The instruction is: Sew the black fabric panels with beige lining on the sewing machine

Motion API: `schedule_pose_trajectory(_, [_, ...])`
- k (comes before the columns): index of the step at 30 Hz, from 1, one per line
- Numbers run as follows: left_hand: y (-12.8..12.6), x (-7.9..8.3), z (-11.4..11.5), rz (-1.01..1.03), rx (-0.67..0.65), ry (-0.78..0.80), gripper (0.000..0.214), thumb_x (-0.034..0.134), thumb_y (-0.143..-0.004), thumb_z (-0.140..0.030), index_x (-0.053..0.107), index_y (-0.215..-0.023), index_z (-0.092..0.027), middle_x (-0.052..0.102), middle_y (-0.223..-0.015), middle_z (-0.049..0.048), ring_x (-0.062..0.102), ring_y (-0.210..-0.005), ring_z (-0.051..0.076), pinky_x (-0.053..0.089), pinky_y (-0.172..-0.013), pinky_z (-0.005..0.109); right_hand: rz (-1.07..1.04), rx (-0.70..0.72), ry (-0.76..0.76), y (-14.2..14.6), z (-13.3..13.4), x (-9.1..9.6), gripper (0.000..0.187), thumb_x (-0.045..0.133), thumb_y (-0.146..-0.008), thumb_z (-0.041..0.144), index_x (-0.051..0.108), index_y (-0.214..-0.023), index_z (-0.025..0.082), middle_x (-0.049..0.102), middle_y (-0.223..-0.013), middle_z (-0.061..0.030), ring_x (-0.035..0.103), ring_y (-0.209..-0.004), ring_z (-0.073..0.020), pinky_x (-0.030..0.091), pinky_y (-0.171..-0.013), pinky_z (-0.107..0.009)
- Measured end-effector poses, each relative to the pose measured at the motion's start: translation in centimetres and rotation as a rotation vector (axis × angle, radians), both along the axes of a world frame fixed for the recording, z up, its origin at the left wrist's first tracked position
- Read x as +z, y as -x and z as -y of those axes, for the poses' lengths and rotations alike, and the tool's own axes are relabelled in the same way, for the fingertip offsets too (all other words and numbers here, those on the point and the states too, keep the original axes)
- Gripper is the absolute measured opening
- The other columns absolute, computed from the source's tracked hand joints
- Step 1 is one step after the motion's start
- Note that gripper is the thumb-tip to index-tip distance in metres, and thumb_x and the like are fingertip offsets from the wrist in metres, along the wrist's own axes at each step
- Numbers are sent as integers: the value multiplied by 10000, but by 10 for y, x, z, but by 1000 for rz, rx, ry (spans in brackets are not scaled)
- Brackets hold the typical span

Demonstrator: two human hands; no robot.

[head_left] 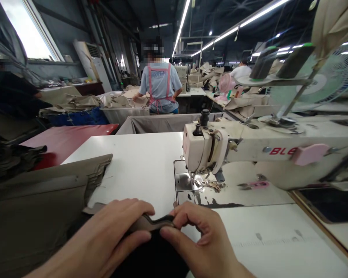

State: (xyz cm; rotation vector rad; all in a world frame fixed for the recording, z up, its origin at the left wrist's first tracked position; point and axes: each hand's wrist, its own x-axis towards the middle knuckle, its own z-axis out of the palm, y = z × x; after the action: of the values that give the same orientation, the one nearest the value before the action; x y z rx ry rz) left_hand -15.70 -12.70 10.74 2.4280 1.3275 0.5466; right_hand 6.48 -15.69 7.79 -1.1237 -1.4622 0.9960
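Note:
Both my hands hold one piece of dark taupe fabric (150,223) at the near edge of the white sewing table (145,162). My left hand (104,239) lies over the piece with fingers curled on its folded edge. My right hand (203,239) pinches the same edge between thumb and fingers. A stack of cut fabric pieces (46,193) in the same colour lies to the left of my left hand. The sewing machine (249,148) stands just beyond my right hand, its presser foot (204,181) over the metal needle plate.
A pink clip tool (253,185) lies on the machine bed. A dark phone or tablet (330,202) rests at the right. A red table (69,141) stands to the left. A person in a pink apron (160,87) stands ahead with their back to me. A fan (324,83) is at the right.

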Motion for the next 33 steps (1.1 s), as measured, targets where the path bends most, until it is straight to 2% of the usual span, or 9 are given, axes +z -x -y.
schedule_pose_trajectory(4, [-34,-2,-11,-18,-80,188,246,410,-934,-375,557,-804,-226,618,-765,-28,573,-712,129,442,-651,201,-103,41,180,-2,-8,-9,166,684,-737,261,568,-644,187,611,-649,15,570,-615,-125,431,-571,-214])
schedule_pose_trajectory(10, [-53,-6,-14,101,-114,246,230,455,-908,-383,569,-795,-218,609,-744,-25,553,-697,135,418,-633,212,2,-32,66,-13,-6,-12,166,636,-761,229,562,-622,175,597,-633,7,549,-606,-124,420,-576,-228])
schedule_pose_trajectory(15, [-61,-6,-15,172,-29,378,250,471,-887,-379,577,-744,-204,584,-682,-28,527,-646,128,401,-572,199,-252,-15,291,-10,-9,-13,179,708,-717,248,538,-734,196,590,-624,38,518,-549,-94,385,-507,-193])
schedule_pose_trajectory(17, [-62,-7,-15,188,-12,424,251,482,-879,-394,582,-747,-206,569,-668,-33,516,-641,126,396,-561,196,-358,2,384,-12,-9,-12,249,762,-675,259,577,-833,202,631,-662,34,538,-562,-94,396,-516,-189])
schedule_pose_trajectory(19, [-63,-8,-15,199,-8,460,251,485,-877,-400,586,-749,-210,562,-663,-36,511,-639,124,391,-555,193,-354,58,440,-15,-10,-11,223,771,-682,285,649,-843,191,659,-665,18,560,-580,-102,419,-543,-198])
schedule_pose_trajectory(22, [-64,-12,-14,201,2,458,242,491,-874,-389,591,-742,-212,567,-662,-35,507,-624,121,376,-525,193,-298,73,445,-18,-10,-12,145,760,-704,312,702,-732,182,666,-635,12,572,-581,-108,431,-549,-200])
schedule_pose_trajectory(27, [-66,-19,-13,165,27,346,233,511,-858,-414,567,-754,-213,577,-671,-30,510,-625,129,389,-563,211,-309,19,416,-14,-9,-19,122,752,-714,304,713,-743,192,695,-674,0,600,-615,-127,448,-563,-210])
schedule_pose_trajectory(30, [-66,-15,-13,169,55,391,240,508,-851,-411,554,-732,-208,543,-653,-28,473,-602,127,363,-519,208,-335,-8,398,-11,-9,-22,126,744,-721,303,698,-731,186,683,-657,2,592,-609,-125,442,-558,-210])
schedule_pose_trajectory(33, [-63,-9,-17,183,79,464,268,514,-841,-437,554,-720,-202,514,-649,-27,459,-609,126,349,-512,204,-263,21,331,-14,-8,-23,137,652,-808,320,687,-789,189,684,-716,-11,607,-674,-142,463,-615,-235])
